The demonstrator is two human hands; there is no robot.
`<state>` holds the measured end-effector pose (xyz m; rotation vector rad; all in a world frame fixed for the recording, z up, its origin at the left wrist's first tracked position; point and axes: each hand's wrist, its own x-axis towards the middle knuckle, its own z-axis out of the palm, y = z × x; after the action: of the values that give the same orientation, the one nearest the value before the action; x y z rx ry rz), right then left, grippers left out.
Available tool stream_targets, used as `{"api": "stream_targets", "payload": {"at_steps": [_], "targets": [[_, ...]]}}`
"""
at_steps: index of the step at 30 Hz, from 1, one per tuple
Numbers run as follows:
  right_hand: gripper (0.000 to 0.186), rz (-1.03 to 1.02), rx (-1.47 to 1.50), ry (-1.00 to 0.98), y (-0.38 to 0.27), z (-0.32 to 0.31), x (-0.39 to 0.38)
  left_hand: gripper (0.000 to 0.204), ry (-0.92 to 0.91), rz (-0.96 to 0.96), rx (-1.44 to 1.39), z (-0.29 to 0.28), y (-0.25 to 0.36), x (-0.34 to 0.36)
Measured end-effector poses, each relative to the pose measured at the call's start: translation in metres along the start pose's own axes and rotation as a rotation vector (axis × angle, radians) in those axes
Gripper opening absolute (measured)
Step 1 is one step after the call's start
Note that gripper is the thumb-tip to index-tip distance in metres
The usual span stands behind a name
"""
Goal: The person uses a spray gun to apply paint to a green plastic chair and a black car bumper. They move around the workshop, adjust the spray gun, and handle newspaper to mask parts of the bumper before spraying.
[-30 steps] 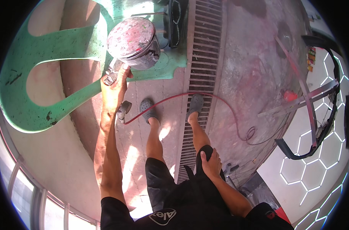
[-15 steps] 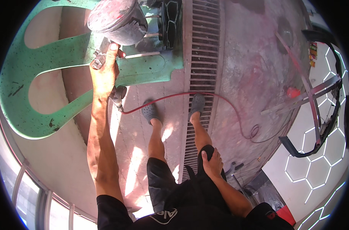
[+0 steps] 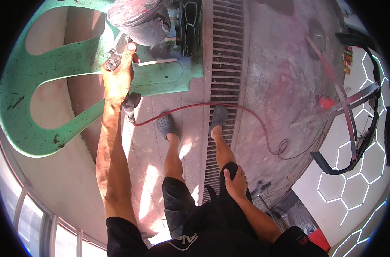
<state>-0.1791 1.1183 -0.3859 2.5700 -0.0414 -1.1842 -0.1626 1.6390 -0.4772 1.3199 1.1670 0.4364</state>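
The left hand [image 3: 119, 79] is closed round the grip of a spray gun [image 3: 113, 59], its thumb pointing away from the body and toward the cup. The gun is out at the end of the stretched left arm, in front of a green panel [image 3: 15, 98] with large rounded openings. Its cup [image 3: 148, 31] is grey and paint-smeared, with a pink-stained lid [image 3: 133, 10] partly cut off by the upper edge of the view. How far the gun is from the panel I cannot tell.

Below the wrist a dark, round-headed fitting [image 3: 134, 100] joins a red hose [image 3: 178, 108], which arcs over the feet and loops on the stained floor [image 3: 276, 92].

The right hand [image 3: 236, 184] holds no tool — it lies open on the right knee, fingers draped over the edge of the black shorts [image 3: 176, 192]. The left grey clog [image 3: 165, 124] is on the floor, the right one on a long grate [image 3: 226, 60].

Well apart to the right, a stand [image 3: 346, 115] of crossed bars bears a curved black trim piece [image 3: 377, 81] — beyond it are hexagonal lights [image 3: 361, 172].
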Motion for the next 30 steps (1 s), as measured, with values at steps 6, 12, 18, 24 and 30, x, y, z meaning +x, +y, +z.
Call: {"api": "stream_targets", "payload": {"at_steps": [6, 12, 18, 24, 30], "targets": [[0.093, 0.009, 0.011, -0.018, -0.001, 0.0, -0.001, 0.048, -0.012, 0.022, -0.049, -0.002, -0.003, 0.005], [0.093, -0.009, 0.01, 0.009, -0.001, 0.004, -0.002, 0.044, -0.045, 0.053, -0.071, -0.003, -0.001, -0.001], [0.093, 0.021, 0.001, -0.041, -0.006, 0.001, -0.003, 0.04, -0.169, 0.014, 0.05, -0.02, -0.019, -0.029], [0.093, 0.004, -0.03, -0.038, -0.01, 0.003, -0.005, 0.038, -0.168, -0.021, -0.044, -0.034, -0.048, -0.085], [0.092, -0.013, -0.1, -0.028, -0.014, 0.005, -0.005, 0.036, -0.305, 0.037, -0.014, -0.054, -0.069, -0.123]]}}
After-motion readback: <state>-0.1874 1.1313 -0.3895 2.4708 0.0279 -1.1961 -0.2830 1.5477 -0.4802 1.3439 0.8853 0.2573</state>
